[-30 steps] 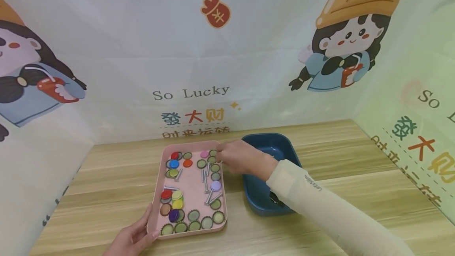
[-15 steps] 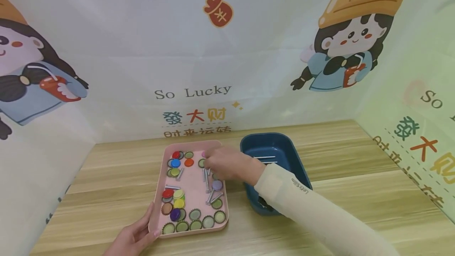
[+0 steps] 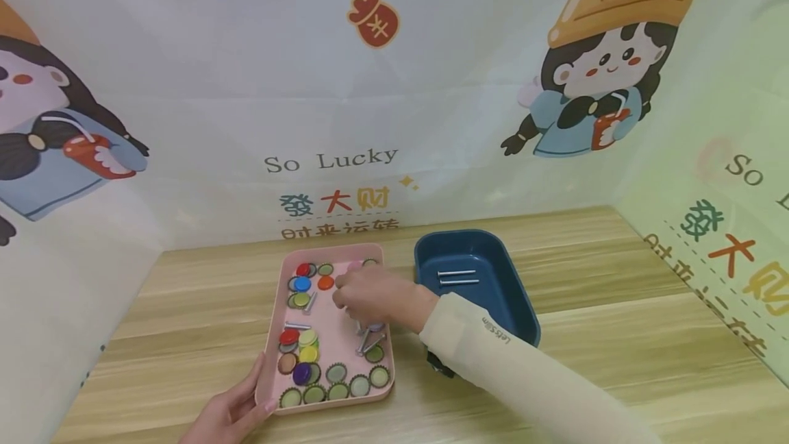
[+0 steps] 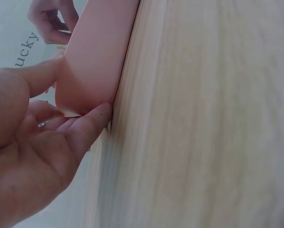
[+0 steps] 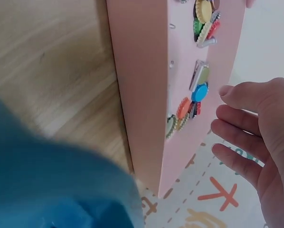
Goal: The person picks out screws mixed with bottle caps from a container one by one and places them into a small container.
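Note:
My left hand [image 3: 228, 410] holds the near left corner of a pink tray [image 3: 329, 324]; in the left wrist view the thumb lies at the rim and fingers press low against the wall. Above the tray's right half hovers my right hand [image 3: 379, 297], fingers loosely bent. The right wrist view shows nothing between those fingers. Bottle caps line the tray's sides, among them a blue cap [image 3: 301, 284], an orange cap [image 3: 325, 282] and a purple cap [image 3: 301, 373]. Silver screws [image 3: 372, 344] lie among them. My right hand hides some caps and screws.
Right of the pink tray stands a dark blue tray [image 3: 487, 252] with two long screws [image 3: 457, 282] inside. My right forearm crosses its near left part. Both trays rest on a wood-grain table [image 3: 592, 334], with a printed cloth [image 3: 456, 122] behind.
My right hand has moved left and slightly nearer, from the pink tray's right rim to over its inside. The screws in the blue tray have come into sight. My left hand stays put.

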Demonstrator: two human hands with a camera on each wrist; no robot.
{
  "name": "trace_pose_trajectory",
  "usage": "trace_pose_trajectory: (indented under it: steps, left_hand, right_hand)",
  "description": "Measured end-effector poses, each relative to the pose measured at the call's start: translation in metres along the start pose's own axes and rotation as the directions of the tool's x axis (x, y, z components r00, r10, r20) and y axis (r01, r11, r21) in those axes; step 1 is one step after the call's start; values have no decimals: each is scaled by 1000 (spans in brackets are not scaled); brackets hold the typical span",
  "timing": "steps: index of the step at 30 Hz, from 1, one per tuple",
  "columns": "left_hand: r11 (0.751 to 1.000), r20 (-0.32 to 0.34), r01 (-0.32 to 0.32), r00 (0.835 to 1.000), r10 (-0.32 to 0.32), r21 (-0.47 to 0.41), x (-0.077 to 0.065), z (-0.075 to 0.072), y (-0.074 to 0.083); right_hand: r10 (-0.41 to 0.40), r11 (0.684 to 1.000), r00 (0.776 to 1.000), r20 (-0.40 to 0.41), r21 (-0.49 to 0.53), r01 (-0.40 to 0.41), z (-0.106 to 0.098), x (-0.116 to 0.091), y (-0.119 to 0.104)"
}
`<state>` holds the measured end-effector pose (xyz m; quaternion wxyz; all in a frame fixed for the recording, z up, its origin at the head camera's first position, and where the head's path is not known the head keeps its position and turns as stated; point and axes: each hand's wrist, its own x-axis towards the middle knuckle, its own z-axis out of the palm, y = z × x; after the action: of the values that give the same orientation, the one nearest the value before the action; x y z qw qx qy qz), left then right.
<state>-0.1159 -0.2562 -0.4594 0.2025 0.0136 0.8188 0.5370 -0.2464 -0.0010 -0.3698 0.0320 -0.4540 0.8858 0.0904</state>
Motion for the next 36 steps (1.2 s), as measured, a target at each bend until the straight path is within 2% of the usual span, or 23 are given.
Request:
trace_pose_trajectory:
  steps: [11,19,27,36]
  left_hand:
    - [1000,5,-17,1000,17,2,0,-1,-2]
    - [999,21,12,1000,-11,-34,1,-1,-2]
    - [996,50,2,999,2,-84,2,-2,-5]
    - [995,66,-22,997,29,-95,4,-3,-9]
  right_hand:
    - [6,1000,1000,-13,14,-6,3,15,-10]
    - [-10,998,1000,-21,-57,9,5,23,-18]
    - [-2,998,1000,-2,-56,2,9,31,-26]
    - [16,998,999,-35,-66,-18,12,39,-32]
